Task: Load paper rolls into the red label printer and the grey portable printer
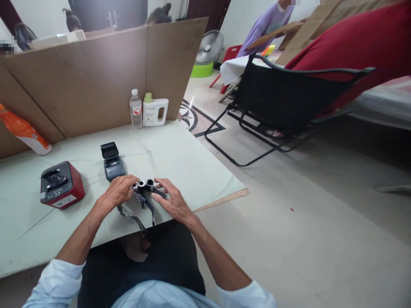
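Low pale-green table on a plywood base, tiled floor to the right, cardboard screen standing along the far edge. Person sits at 6 o'clock with forearms reaching in, light-blue sleeves rolled up.

Both hands meet near the front edge of the table. Left hand curls around the left side of a small dark binocular-like device, fingers closed on its body. Right hand covers the right side, fingers spread flatter over it; can't tell if it grips or just steadies. Two round eyepieces of the device show between the hands, facing up. Grey strap trails from it toward 6 o'clock and hangs past the table edge.

Around the hands:
- grey label printer, lid open, at 11 o'clock, just beside the left hand
- red-and-black box printer at 9 o'clock, apart from the left hand
- orange bottle lying at 10 o'clock, against the cardboard
- clear water bottle and white jug with green cap at 12 o'clock, side by side against the screen

Off the table at 2 o'clock: black folding chair, someone in red leaning by it, another in purple farther back, floor fan on a green base.
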Available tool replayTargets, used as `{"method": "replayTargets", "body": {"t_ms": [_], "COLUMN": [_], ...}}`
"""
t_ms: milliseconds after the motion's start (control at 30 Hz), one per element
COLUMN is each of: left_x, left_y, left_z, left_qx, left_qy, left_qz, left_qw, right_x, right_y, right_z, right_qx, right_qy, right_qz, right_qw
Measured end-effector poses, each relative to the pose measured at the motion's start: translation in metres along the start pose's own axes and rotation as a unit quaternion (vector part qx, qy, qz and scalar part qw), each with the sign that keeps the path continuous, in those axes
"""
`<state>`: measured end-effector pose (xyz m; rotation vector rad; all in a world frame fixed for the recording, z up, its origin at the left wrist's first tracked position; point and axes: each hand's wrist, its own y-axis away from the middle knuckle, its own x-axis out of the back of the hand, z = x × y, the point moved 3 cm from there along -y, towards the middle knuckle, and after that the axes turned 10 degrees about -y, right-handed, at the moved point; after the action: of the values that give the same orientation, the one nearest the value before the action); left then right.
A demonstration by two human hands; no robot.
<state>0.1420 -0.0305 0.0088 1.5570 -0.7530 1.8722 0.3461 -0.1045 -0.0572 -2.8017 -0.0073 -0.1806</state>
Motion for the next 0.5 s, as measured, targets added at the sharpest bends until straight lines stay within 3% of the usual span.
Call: {"method": "replayTargets", "body": {"t_ms": [167,367,500], "left_x": [0.004,0.028,0.039], "left_y": [0.014,0.026,0.028], "left_z": [-0.011,-0.024,-0.033], "left_qx": [0.024,0.026,0.050], "left_qy": [0.046,0.158,0.188], "left_qz": [0.061,0.160,0.232], "left_qw": [0.997,0.974,0.953], "right_x": [0.000,-0.006,-0.023], "right_y": [-0.008,-0.035,-0.058], "right_z": [-0.004,-0.030,-0.040], "right_qx": [0.019,0.045,-0.009], "right_qy": [0.010,0.004,-0.033], "right_qz": [0.003,-0.013,-0.068], "right_qw": [1.000,0.999,0.997]}}
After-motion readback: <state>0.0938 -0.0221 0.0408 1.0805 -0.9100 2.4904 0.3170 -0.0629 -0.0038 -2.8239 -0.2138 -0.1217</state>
